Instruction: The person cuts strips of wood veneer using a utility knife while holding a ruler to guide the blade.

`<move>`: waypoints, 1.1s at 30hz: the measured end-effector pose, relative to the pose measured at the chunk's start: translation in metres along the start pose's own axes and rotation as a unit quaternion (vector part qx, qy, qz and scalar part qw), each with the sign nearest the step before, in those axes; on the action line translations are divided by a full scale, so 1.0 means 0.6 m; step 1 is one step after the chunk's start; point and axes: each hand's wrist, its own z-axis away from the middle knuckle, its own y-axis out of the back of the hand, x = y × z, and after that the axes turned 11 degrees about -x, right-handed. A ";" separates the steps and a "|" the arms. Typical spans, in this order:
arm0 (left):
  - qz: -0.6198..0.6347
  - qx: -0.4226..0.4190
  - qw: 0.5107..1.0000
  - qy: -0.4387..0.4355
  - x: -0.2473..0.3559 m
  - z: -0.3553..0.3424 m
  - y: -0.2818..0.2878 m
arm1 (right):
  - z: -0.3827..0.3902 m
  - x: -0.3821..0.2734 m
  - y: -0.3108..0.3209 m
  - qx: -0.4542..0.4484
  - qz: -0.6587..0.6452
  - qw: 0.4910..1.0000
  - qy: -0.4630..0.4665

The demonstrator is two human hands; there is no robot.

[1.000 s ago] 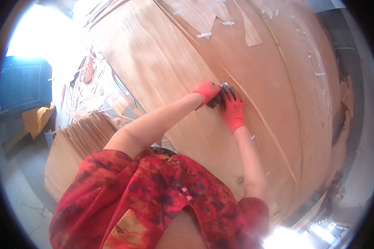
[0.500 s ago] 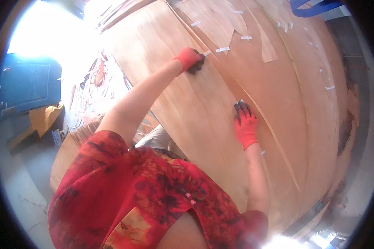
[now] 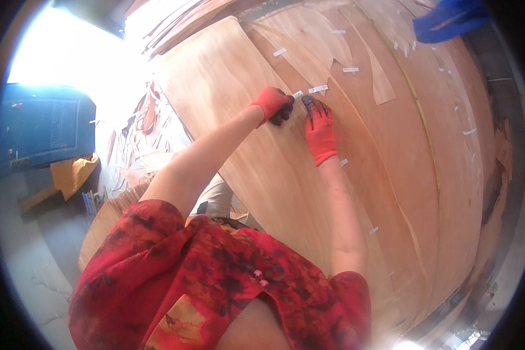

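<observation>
Both my hands wear red gloves with blackened fingers. My left hand [image 3: 271,105] is closed at a seam between pale wood veneer sheets [image 3: 210,76], its fingertips at a short white tape strip [image 3: 297,94]. Just to its right, my right hand [image 3: 319,131] lies on the veneer with fingers extended, fingertips near that strip. More white tape pieces [image 3: 318,88] dot the patched veneer up and to the right, among narrow tapering offcuts [image 3: 382,84].
A stack of veneer [image 3: 108,219] stands at lower left beside scattered scraps [image 3: 149,116]. Further left are a blue panel [image 3: 46,125] and a yellow piece [image 3: 70,175]. A blue item [image 3: 449,20] is at top right. My grey-clad leg [image 3: 213,195] shows below the sheet.
My left hand moved up along the seam from where both hands were together. My right hand has since followed upward, rejoining it. The view shifted slightly, and the blue item came into view.
</observation>
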 end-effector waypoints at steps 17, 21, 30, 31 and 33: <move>-0.535 -0.043 0.829 -0.155 0.026 -0.024 0.113 | -0.051 -0.033 -0.036 -0.130 0.238 0.961 -0.053; -0.407 0.030 0.890 -0.202 0.078 -0.046 0.265 | -0.055 -0.050 -0.037 -0.130 0.258 0.955 -0.071; 0.011 0.001 0.997 -0.080 0.151 -0.103 0.401 | -0.076 -0.076 -0.013 -0.175 0.230 0.953 -0.095; 0.028 -0.011 0.997 -0.075 0.157 -0.106 0.405 | -0.086 -0.077 -0.011 -0.180 0.230 0.951 -0.100; 0.058 -0.015 0.996 -0.067 0.155 -0.110 0.418 | -0.134 -0.113 -0.014 -0.156 0.197 0.963 -0.100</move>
